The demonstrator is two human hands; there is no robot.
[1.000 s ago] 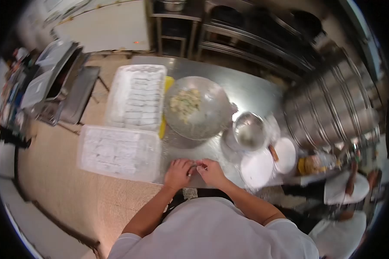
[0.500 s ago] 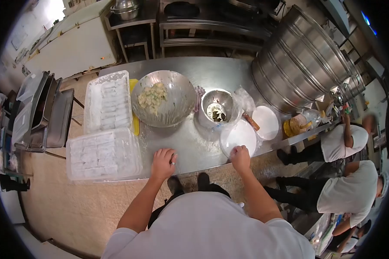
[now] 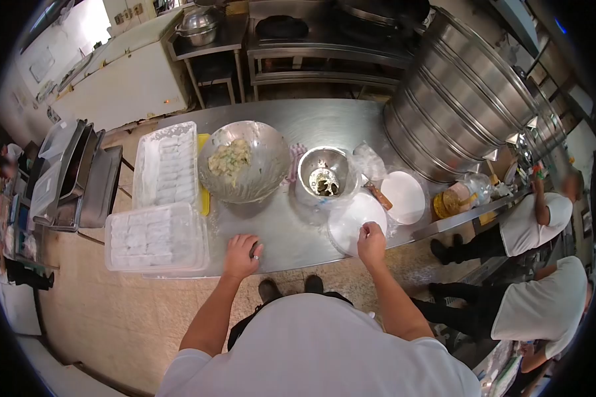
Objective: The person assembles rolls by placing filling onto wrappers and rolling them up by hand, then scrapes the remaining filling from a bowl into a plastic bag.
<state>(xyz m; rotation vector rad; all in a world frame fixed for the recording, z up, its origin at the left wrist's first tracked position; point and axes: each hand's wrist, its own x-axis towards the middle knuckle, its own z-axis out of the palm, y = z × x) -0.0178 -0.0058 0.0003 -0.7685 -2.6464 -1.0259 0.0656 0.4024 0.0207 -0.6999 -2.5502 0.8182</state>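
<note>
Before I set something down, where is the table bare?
The steel table is bare in front of the large bowl, between the left hand and the near white disc. Another bare strip runs along the back edge behind the bowl up to the steel stack. Trays crowd the left end; pot, discs and bottle crowd the right.

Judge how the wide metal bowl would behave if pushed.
The bowl likely stays rigid, being metal. Its curved sides might let it rock, and the filling heaped to one side could unbalance it. It may slide on the smooth table.
</note>
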